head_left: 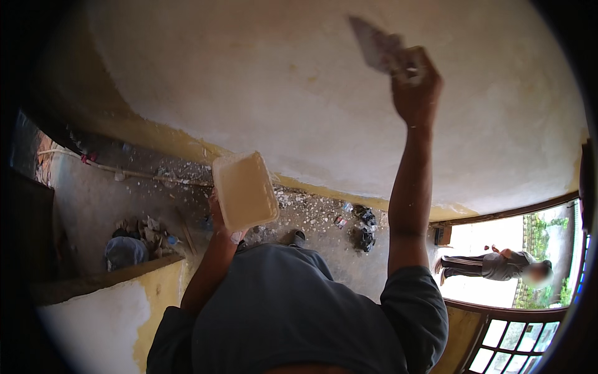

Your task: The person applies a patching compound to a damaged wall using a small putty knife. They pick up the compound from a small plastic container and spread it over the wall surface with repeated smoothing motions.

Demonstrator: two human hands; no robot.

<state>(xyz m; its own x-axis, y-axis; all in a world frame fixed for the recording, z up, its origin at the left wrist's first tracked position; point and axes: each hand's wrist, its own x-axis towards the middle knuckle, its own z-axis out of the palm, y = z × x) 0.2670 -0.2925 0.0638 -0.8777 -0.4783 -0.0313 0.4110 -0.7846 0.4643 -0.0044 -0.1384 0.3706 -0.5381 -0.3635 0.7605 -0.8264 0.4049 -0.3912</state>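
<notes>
My right hand [416, 80] is raised at the wall, closed round a putty knife [372, 45] whose wide blade points up and to the left; motion smears both a little. Behind it stretches the wall [261, 93], coated off-white, with yellow showing along its lower and left margins. Lower and to the left, my left hand [219, 215] holds a shallow rectangular tub [246, 190] in pale cream, tilted so that its face is toward me. Most of the left fingers are hidden behind the tub. Whether the blade touches the wall, I cannot tell.
White crumbs litter the floor [324, 265] along the wall's foot, beside black plastic bags [365, 229]. A pale pole [143, 174] lies at the left, near a heap with a greyish bucket-like object [124, 252]. A low partition [124, 311] stands lower left. Another person [504, 265] stands beyond the doorway at right.
</notes>
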